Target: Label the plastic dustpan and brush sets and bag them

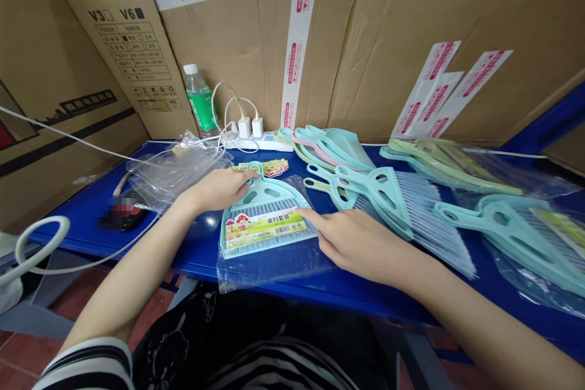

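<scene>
A light-blue dustpan and brush set [269,197] lies at the middle of the blue table, its handle pointing away and a clear plastic bag [269,271] around it. A printed card [265,228] rests across the bristles. At the handle, my left hand [223,189] has its fingers closed; their tips are partly hidden. My right hand [351,241] is at the card's right end, index finger stretched over it and thumb apart, gripping nothing visible.
Loose brushes [388,195] and stacked dustpans [333,146] lie right of centre; bagged sets [516,231] are further right. Empty bags [178,170], printed cards [274,167], a bottle [200,100], a power strip [269,143] and cables lie left and behind. Cardboard stands behind.
</scene>
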The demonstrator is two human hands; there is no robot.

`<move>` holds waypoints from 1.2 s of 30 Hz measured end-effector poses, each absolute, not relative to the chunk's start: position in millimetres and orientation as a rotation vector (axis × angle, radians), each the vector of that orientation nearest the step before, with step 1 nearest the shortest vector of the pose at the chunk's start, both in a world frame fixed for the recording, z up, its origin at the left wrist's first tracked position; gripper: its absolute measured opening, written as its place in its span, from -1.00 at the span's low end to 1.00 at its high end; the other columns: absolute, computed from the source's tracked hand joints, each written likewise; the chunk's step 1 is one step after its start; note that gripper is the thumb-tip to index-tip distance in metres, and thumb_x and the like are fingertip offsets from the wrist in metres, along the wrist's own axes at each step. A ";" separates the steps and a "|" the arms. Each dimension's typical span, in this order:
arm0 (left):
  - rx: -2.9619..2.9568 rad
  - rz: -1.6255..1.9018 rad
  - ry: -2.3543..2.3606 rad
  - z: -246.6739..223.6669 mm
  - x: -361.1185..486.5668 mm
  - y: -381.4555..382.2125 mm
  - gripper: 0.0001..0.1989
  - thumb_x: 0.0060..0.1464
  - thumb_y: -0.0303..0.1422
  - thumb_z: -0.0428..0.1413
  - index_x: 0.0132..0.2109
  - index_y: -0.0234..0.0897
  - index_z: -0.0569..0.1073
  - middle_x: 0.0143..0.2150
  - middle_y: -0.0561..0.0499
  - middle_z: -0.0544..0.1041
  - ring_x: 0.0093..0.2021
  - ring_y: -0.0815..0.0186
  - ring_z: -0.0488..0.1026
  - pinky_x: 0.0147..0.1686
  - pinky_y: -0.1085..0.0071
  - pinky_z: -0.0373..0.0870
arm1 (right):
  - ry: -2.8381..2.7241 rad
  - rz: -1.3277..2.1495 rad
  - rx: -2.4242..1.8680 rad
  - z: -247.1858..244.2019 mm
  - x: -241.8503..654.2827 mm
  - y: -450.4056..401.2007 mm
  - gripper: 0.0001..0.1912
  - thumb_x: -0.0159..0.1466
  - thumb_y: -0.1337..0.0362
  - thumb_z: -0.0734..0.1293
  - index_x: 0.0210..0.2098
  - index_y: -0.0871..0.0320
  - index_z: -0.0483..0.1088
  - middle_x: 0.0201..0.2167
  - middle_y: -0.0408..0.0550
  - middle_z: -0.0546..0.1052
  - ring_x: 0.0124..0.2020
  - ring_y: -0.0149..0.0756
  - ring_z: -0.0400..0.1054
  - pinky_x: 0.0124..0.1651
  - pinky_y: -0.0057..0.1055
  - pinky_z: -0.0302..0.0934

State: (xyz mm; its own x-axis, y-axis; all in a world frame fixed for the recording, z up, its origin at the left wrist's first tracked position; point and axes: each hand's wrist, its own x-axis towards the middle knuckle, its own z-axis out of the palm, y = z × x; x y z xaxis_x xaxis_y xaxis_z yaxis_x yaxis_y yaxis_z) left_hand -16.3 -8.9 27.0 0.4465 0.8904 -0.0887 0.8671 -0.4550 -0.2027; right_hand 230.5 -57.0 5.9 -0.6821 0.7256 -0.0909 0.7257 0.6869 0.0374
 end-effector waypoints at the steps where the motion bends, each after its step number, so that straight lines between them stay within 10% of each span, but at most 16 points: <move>1: -2.560 0.269 -1.558 26.9 -16.2 -8.9 -0.57 0.23 -0.42 -0.19 0.17 -0.28 0.33 -0.05 -0.16 0.60 -0.17 0.17 0.57 -0.22 0.31 0.44 | 2.790 -0.003 1.206 6.1 230.5 -57.0 -0.49 0.27 0.45 0.15 0.22 0.22 0.24 -0.42 -0.03 0.59 -0.41 -0.19 0.47 -0.48 -0.34 -0.20; 36: -2.557 0.309 -1.583 23.6 -14.4 -8.9 -0.61 0.27 -0.42 -0.20 0.18 -0.34 0.28 -0.04 -0.19 0.58 -0.13 0.13 0.56 -0.19 0.28 0.43 | 2.798 0.008 1.202 6.1 231.3 -58.4 -0.50 0.28 0.44 0.16 0.21 0.22 0.25 -0.44 -0.04 0.59 -0.43 -0.21 0.46 -0.48 -0.34 -0.19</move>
State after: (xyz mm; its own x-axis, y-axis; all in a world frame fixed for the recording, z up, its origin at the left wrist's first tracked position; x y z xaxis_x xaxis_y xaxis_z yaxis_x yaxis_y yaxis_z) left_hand -14.4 -8.9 23.6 0.4324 0.8949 -0.1102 0.8707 -0.4462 -0.2068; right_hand 231.3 -58.4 6.1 -0.6847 0.7238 -0.0862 0.7233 0.6893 0.0425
